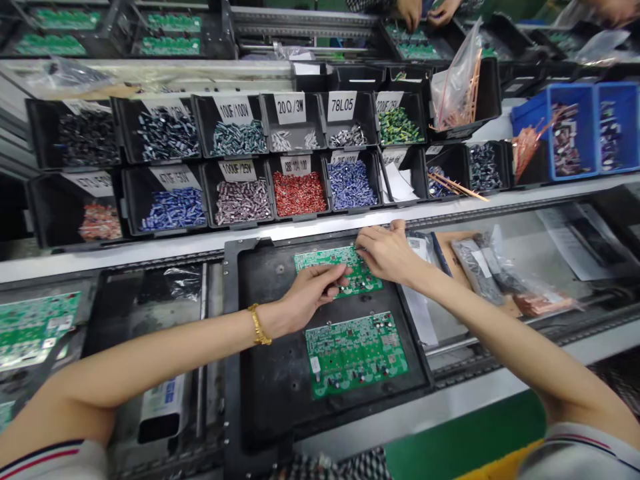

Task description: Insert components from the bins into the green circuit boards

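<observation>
Honestly, far board [361, 283] looks light, stiff, fragile; grab edges. Left hand [311, 292] at its 7 o'clock, right hand [386, 251] 2 o'clock, both half-curled, can't tell what's held.

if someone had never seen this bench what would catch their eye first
The red components would probably jump out, bright in the lower row of black bins, with blue components to their right. Next might come the left hand, with a gold bracelet at its wrist, and the right hand, both at the upper green board in the black tray.
</observation>
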The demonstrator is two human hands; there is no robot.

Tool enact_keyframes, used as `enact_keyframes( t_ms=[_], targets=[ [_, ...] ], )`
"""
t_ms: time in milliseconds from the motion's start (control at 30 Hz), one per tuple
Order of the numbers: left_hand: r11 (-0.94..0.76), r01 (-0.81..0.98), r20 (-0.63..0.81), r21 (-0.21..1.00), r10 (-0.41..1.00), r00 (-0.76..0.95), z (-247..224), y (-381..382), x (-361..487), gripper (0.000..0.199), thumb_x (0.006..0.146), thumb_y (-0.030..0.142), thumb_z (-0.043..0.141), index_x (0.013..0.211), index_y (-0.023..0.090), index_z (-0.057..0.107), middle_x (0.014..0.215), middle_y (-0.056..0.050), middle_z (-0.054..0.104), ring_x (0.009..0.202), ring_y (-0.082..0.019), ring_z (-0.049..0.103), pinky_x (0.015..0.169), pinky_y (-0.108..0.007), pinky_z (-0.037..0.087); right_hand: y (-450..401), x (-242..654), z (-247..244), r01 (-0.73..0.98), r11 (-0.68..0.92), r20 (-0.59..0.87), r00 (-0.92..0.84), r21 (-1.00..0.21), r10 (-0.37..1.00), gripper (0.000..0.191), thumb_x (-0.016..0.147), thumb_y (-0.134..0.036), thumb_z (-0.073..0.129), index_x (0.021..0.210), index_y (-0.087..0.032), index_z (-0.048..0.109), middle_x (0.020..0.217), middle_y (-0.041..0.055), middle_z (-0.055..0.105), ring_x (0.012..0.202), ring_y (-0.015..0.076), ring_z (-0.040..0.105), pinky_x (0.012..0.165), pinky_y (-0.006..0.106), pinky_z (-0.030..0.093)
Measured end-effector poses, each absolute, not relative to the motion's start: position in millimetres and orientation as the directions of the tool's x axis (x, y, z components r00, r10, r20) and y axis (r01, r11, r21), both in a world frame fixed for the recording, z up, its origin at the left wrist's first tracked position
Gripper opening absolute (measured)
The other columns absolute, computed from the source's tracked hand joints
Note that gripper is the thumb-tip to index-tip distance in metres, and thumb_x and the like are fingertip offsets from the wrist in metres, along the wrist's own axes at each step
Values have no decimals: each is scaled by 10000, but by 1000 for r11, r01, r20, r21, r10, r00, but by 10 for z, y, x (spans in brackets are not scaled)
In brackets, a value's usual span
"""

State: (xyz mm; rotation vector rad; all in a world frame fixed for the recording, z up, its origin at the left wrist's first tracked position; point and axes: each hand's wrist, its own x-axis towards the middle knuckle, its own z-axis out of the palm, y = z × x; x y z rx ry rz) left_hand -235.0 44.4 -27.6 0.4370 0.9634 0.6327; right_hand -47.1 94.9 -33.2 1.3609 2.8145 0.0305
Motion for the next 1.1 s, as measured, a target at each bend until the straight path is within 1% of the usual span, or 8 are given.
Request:
enact_keyframes(
  t_ms=[167,300,533,700,767,900,1000,1100],
  targets=[
    [748,-391,-629,536,663,405,-260,451,-2387,152,803,199,616,834,63,677,798,-56,565,564,-25,389,510,-171,281,899,-540,-332,742,644,-34,-650,188,759,225,822,-80,346,841,-124,566,893,90,609,788,210,510,717,379,175],
    [751,-404,-639,523,659,398,-277,440,-2408,116,819,162,591,806,65,655,791,-48,562,552,-23,382,492,-167,256,873,-527,-319,766,621,-25,-626,167,779,242,867,-115,343,829,-119,582,889,103,626,804,220,534,736,385,188],
    [670,-362,-540,648,739,402,-307,353,-2313,225,825,262,597,682,91,578,647,0,484,538,-37,378,514,-181,275,551,-658,-52,751,515,97,-526,-412,845,197,903,-314,463,863,-204,621,890,1,682,795,151,590,718,317,209],
    [647,-142,-524,749,710,471,-200,526,-2509,241,808,325,605,727,101,636,671,-36,534,488,-40,322,450,-200,205,526,-648,32,806,536,77,-536,-251,841,226,903,-266,420,815,-201,617,849,7,680,738,157,570,716,337,178],
    [489,21,-463,872,811,358,-163,844,-2794,189,788,295,623,837,121,682,709,-54,581,499,-57,358,460,-209,252,634,-567,-36,854,487,52,-486,-183,872,200,875,-231,419,827,-188,609,893,28,673,749,170,563,704,335,172],
    [-10,401,40,916,997,-68,-218,1593,-3441,267,834,372,530,936,179,684,958,-66,657,837,-169,569,771,-283,431,859,-442,-267,884,446,9,-449,-139,894,183,811,-178,409,822,-161,591,980,64,642,808,198,559,688,324,161],
    [-53,558,0,828,995,95,-268,1819,-3677,329,848,404,512,977,151,677,1202,-87,594,1174,-225,472,1031,-348,312,936,-420,-378,874,454,8,-459,-173,888,165,789,-175,415,814,-159,577,970,65,634,853,215,559,673,314,151],
    [-30,477,-87,878,971,222,-199,1791,-3793,415,886,413,465,1063,71,620,1251,-121,563,1170,-210,491,1047,-371,317,947,-417,-394,860,479,12,-484,-176,875,160,786,-167,410,818,-159,567,949,63,634,868,220,559,663,312,144]
  ],
)
